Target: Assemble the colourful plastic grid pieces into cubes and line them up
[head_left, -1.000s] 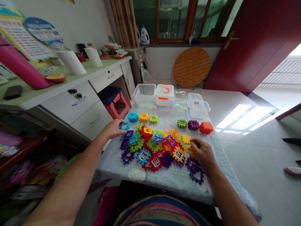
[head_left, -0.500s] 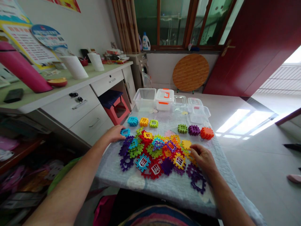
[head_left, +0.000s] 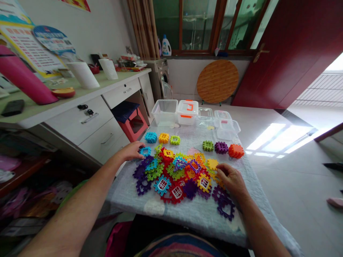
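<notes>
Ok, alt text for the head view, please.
Left hand at a blue notched piece, right hand by a yellow one, either side of a multicoloured heap on a cloth-covered table. Small stacks and clear boxes stand beyond.

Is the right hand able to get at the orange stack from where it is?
Probably yes: the orange stack sits just beyond the right hand, and only tablecloth shows between them.

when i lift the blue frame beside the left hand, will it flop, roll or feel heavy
The blue frame will probably stay stiff, its notched outline looking like moulded plastic. It should feel light, given its open middle, and its flat, squarish shape makes rolling unlikely.
</notes>
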Motion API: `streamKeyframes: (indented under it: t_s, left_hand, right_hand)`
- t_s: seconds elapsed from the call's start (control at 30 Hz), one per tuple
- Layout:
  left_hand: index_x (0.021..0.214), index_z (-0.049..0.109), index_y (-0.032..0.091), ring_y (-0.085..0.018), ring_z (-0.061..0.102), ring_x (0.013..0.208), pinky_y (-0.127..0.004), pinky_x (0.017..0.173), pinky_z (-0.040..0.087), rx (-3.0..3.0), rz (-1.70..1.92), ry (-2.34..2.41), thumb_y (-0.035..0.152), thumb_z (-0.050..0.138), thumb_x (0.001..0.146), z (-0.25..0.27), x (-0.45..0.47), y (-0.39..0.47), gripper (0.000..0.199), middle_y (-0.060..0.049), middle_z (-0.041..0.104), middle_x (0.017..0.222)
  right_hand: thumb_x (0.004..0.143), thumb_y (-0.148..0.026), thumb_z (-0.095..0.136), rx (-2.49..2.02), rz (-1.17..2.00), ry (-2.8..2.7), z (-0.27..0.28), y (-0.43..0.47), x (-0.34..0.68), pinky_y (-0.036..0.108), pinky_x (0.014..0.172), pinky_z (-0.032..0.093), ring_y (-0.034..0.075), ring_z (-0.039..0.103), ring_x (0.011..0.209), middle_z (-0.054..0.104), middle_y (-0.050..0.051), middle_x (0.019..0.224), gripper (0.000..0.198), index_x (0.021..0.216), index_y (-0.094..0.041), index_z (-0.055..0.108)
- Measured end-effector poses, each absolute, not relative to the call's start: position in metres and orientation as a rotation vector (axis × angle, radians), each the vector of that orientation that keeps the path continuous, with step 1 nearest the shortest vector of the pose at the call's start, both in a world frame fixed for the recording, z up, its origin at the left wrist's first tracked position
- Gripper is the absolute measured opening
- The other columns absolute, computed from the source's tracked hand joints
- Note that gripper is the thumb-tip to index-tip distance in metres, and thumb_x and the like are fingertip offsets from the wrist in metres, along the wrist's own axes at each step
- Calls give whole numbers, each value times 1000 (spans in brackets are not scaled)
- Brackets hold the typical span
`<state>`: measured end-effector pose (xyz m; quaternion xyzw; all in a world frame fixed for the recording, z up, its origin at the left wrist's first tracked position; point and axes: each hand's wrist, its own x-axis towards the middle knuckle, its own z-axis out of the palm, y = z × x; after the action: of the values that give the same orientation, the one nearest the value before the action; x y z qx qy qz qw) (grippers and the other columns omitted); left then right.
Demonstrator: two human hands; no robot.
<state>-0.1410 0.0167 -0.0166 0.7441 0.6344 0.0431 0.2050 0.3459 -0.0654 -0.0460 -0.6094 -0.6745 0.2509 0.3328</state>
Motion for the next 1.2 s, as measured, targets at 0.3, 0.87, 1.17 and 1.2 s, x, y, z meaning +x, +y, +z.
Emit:
streamKeyframes:
  t_s: [0.3,0.87,1.17,1.2]
  left_hand:
    - [116,65,17,-28,63,105,-34,92,49,2252,-59,1707,37,69,63,-12,-137,20,57,-11,66,115]
    - [108,68,18,-25,64,99,-30,87,47,2355,-83,1792,40,65,64,29,-133,25,49,-9,68,106]
    - [115,66,16,-24,63,100,-26,86,48,2422,-62,1788,41,63,62,53,-123,84,59,-8,66,111]
    - [116,65,16,-24,63,101,-25,86,48,2418,-92,1787,39,63,61,53,-121,88,60,-8,66,112]
  right_hand:
    - [82,-40,51,-1597,660,-1759,-45,-66,346,30,63,48,20,65,68,73,6,78,30,85,-18,70]
    - [80,-38,51,-1612,651,-1766,-45,-66,346,30,63,48,21,65,69,73,6,78,28,84,-18,71]
    - [80,-38,51,-1587,651,-1750,-43,-67,344,30,63,49,21,65,69,73,6,77,28,83,-19,71]
    - [80,-38,51,-1585,651,-1749,-43,-67,344,30,63,49,21,65,69,73,6,77,27,82,-19,71]
